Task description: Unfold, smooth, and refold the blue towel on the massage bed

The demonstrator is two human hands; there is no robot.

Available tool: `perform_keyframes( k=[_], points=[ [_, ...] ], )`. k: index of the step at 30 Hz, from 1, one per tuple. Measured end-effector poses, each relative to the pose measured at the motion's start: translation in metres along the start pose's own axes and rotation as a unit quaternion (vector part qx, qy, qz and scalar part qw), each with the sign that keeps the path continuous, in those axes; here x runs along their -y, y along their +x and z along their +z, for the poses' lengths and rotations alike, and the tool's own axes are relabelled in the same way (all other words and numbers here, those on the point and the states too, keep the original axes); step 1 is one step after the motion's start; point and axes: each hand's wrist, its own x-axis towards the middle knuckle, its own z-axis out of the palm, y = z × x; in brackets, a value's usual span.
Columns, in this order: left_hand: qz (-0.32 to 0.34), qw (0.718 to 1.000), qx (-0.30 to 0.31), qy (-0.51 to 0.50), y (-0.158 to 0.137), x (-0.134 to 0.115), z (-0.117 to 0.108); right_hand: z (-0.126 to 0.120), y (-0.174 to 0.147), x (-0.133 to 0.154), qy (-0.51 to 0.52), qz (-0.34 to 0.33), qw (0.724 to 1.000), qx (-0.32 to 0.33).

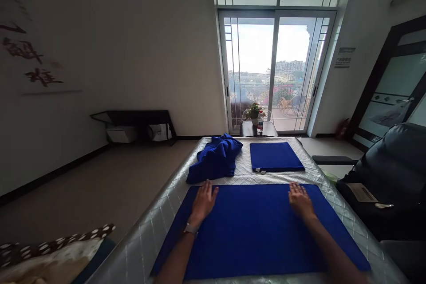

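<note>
Spread cloth: a blue rectangular cloth (pixel 253 230) lies flat and lengthwise across the near part of the quilted silver cover (pixel 159 213), directly before the person.
Left hand: the left hand (pixel 203 199) rests palm down near the far left corner of this cloth, fingers extended, thumb held apart, gripping nothing; the fingertips reach the far edge.
Left wrist: a watch (pixel 191 229) encircles it.
Right hand: the right hand (pixel 300 199) lies palm down toward the far right corner, fingers straight and slightly parted, likewise grasping nothing.
Crumpled cloth: a second blue cloth (pixel 218 157) sits in a loose heap beyond the left hand.
Folded cloth: a neat blue rectangle (pixel 276 156) lies beyond the spread cloth, right of the heap, with white tags at its near edge.
Small table: beyond the silver cover, a table (pixel 246 131) bears a potted plant (pixel 254 113) and, just beside it, a bottle (pixel 260 123).
Right side: a dark armchair (pixel 389 164) stands near the cover.
Background: sliding glass doors (pixel 249 71) open onto a view of a balcony.
</note>
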Motion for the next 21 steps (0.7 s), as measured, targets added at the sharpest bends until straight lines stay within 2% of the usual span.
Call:
perform_keyframes(
  k=[2,5,8,13,18,21],
  points=[
    [0.093,0.995,0.021,-0.025,-0.001,-0.048,0.009,0.011,0.001,0.031,0.013,-0.072,0.997,0.021],
    [0.173,0.983,0.041,-0.042,-0.003,-0.115,0.028,0.03,0.003,0.078,0.047,-0.154,0.985,0.061],
    [0.204,0.977,0.041,-0.054,-0.006,-0.151,0.047,0.046,0.006,0.103,0.073,-0.18,0.976,0.097],
    [0.2,0.977,0.014,-0.069,-0.011,-0.156,0.062,0.059,0.008,0.102,0.087,-0.181,0.973,0.11],
    [0.204,0.977,0.026,-0.065,-0.012,-0.154,0.055,0.056,0.009,0.102,0.095,-0.17,0.973,0.126],
    [0.202,0.978,0.036,-0.044,-0.012,-0.145,0.05,0.052,0.013,0.084,0.084,-0.146,0.976,0.136]
  ],
)
